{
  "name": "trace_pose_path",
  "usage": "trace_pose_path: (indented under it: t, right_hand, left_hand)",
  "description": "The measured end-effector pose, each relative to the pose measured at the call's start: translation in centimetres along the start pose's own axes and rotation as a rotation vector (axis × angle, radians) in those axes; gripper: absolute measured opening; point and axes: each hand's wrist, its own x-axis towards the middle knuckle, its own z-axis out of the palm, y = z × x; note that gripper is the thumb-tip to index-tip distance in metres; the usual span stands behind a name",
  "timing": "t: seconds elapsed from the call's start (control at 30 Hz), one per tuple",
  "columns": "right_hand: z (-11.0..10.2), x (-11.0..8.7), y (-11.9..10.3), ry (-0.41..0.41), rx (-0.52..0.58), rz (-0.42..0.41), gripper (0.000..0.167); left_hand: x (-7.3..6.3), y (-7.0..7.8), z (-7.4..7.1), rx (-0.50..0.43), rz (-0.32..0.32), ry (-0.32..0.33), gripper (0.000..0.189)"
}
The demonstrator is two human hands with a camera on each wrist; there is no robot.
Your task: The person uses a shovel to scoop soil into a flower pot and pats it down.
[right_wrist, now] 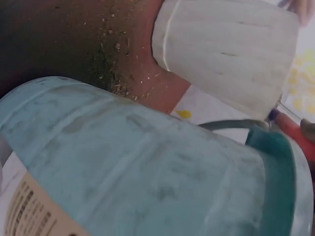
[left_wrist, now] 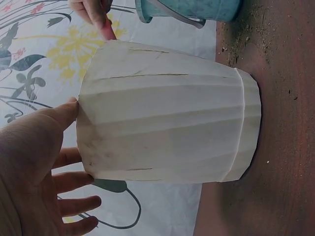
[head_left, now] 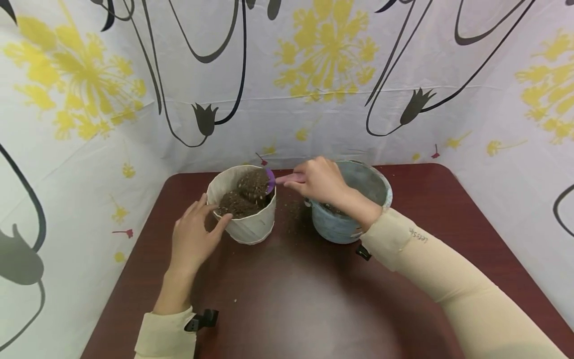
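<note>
A white ribbed pot (head_left: 253,227) holds dark soil (head_left: 237,203). My left hand (head_left: 193,239) touches its rim at the near left, thumb and fingers spread; in the left wrist view the outer fingers stand free of the wall. My right hand (head_left: 325,182) grips the pink handle (head_left: 291,178) of a small trowel with a purple blade (head_left: 270,180). A heap of soil lies at the blade, inside the white pot's mouth. My right forearm passes over a blue bucket (head_left: 334,227), which has soil low inside and is partly hidden.
Both containers stand near the back of the dark red table (head_left: 287,299). Loose crumbs of soil (right_wrist: 110,64) lie between them. Behind hangs a white patterned cloth (head_left: 287,124). The bucket has a curved handle (left_wrist: 177,14) and a printed label (right_wrist: 37,209).
</note>
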Motion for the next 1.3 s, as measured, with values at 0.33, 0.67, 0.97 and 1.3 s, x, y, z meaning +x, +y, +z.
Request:
trace_pose_path:
  t: [0.33,0.67,0.97,1.3]
  right_hand:
    - [1.9,-0.7,-0.5,0.209,-0.104,-0.215,0.037]
    - [2.7,-0.8,-1.3,0.283,-0.119,-0.348,0.036]
    - [2.7,-0.6,-1.2,0.389,-0.207,-0.408,0.026]
    - [0.9,-1.7,-0.5,0.36,-0.091,-0.204,0.023]
  left_hand:
    - [-0.2,0.2,0.1,-0.027,-0.007,0.005,0.059]
    - [-0.5,0.0,0.2,-0.034,-0.01,0.013,0.059]
    - [-0.6,0.1,0.2,-0.04,-0.015,0.016,0.059]
    - [-0.3,-0.1,0.3,-0.022,0.006,0.044,0.056]
